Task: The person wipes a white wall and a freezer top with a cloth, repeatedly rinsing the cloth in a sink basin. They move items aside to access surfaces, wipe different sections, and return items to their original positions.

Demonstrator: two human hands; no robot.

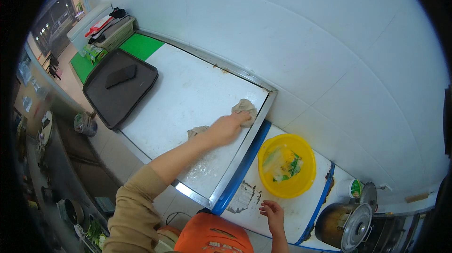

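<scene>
Closest, an orange apron (212, 238) covers the wearer's front. Just right of it, the right hand (273, 211) is empty, fingers loosely curled with small gaps, near a yellow plastic basin (282, 189) containing clear and green plastic. A lidded metal pot (329, 224) stands further right. On the white, metal-edged tabletop (188, 85), the left hand (227, 128), its arm in a tan sleeve (136, 203), rests its fingers on a crumpled grey cloth (243, 106) by the right edge; whether they grip it, I cannot tell. A second grey cloth (197, 131) lies beside the forearm. Beyond are a dark tray (134, 88) and a pale green basket (120, 35)
</scene>
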